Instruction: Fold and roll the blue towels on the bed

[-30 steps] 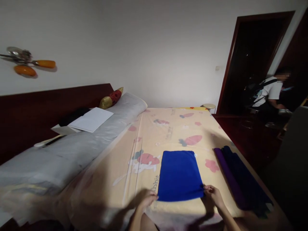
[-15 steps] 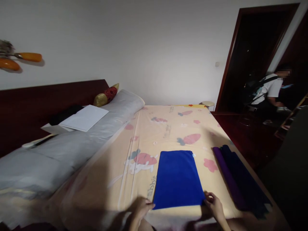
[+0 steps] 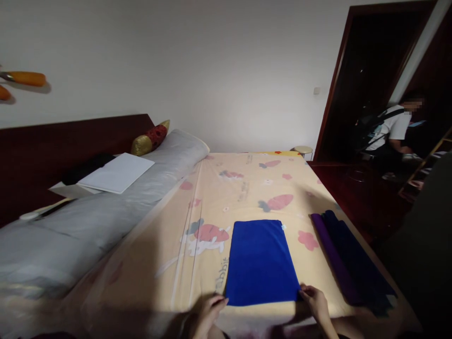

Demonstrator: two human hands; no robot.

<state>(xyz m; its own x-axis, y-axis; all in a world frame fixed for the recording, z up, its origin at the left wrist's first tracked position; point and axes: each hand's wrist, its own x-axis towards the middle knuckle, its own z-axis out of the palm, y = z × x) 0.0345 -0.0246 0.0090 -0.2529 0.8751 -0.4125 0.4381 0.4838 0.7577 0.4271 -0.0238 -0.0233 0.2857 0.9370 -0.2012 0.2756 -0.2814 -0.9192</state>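
Observation:
A blue towel (image 3: pixel 262 263) lies flat on the bed sheet (image 3: pixel 212 207), with a small white tag by its far right corner. At its near left corner is my left hand (image 3: pixel 211 311), thumb and fingers pinched on the edge. My right hand (image 3: pixel 315 300) pinches the near right corner. To the right of the towel lie a rolled or folded purple cloth (image 3: pixel 334 256) and several dark blue cloths (image 3: pixel 363 263) beside it.
Grey bedding (image 3: pixel 134 212) runs along the dark headboard (image 3: pixel 70 136), with a white board (image 3: pixel 118 172) on top. A red and gold cushion (image 3: pixel 151 138) rests at the far end. Beyond the bed are a stool (image 3: pixel 302 149) and a seated person (image 3: pixel 390 127) with a backpack.
My view has shifted slightly to the right. Both hands stay at the towel's near corners, and the towel lies almost as before.

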